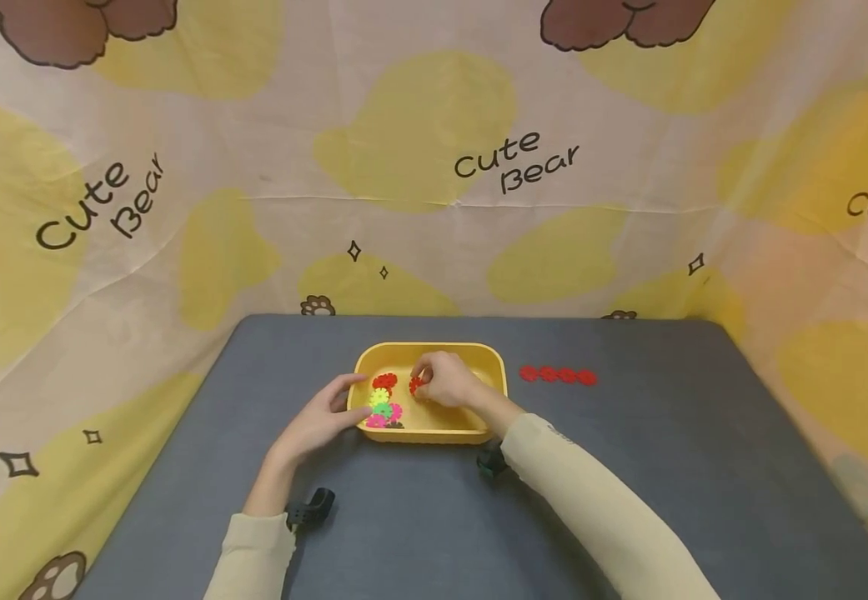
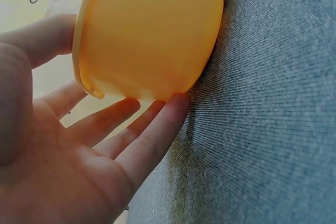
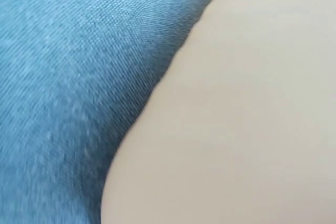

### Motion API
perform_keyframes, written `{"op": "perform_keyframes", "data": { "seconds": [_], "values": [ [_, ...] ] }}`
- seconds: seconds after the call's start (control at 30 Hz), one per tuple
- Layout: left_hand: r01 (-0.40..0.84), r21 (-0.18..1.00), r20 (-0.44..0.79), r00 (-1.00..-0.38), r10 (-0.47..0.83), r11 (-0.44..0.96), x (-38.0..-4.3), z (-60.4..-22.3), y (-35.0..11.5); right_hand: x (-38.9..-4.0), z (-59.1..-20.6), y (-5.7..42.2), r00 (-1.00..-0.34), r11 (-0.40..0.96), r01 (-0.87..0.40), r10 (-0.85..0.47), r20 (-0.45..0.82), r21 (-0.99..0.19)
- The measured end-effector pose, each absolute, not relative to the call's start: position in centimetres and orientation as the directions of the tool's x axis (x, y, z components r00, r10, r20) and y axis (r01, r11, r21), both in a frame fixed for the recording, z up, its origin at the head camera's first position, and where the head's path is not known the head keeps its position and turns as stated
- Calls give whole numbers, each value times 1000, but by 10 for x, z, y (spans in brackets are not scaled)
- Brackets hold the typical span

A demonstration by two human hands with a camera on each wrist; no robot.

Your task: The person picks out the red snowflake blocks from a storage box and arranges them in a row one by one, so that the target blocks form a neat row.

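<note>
A yellow plastic tray point(image 1: 424, 436) stands on the table, with snowflake building discs in its left half: red point(image 1: 384, 381), yellow point(image 1: 378, 397), green point(image 1: 383, 410) and pink point(image 1: 377, 422). At the tray's left end my left hand point(image 1: 321, 419) holds it, thumb over the rim and fingertips against the outer wall, as the left wrist view also shows. Inside the tray my right hand point(image 1: 444, 379) pinches a red snowflake disc point(image 1: 414, 385), partly hidden by the fingers. Only a pale sleeve point(image 3: 226, 114) and tablecloth fill the right wrist view.
To the right of the tray, several red discs lie in a joined row point(image 1: 558, 375) on the grey-blue table point(image 1: 629, 467). A printed curtain point(image 1: 418, 125) hangs behind the table and along both sides.
</note>
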State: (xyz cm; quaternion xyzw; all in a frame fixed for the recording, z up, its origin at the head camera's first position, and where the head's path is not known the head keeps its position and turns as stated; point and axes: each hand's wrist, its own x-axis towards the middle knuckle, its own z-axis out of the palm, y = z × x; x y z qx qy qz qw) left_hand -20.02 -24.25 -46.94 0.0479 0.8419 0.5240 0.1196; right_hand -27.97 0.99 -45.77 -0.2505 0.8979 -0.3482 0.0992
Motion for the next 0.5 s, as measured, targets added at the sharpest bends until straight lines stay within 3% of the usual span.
{"op": "perform_keyframes", "data": {
  "seconds": [0.5],
  "values": [
    [-36, 890, -143, -969, 204, 454, -199, -468, -243, -255, -416, 55, -830, 451, -342, -556, 40, -824]
  ]
}}
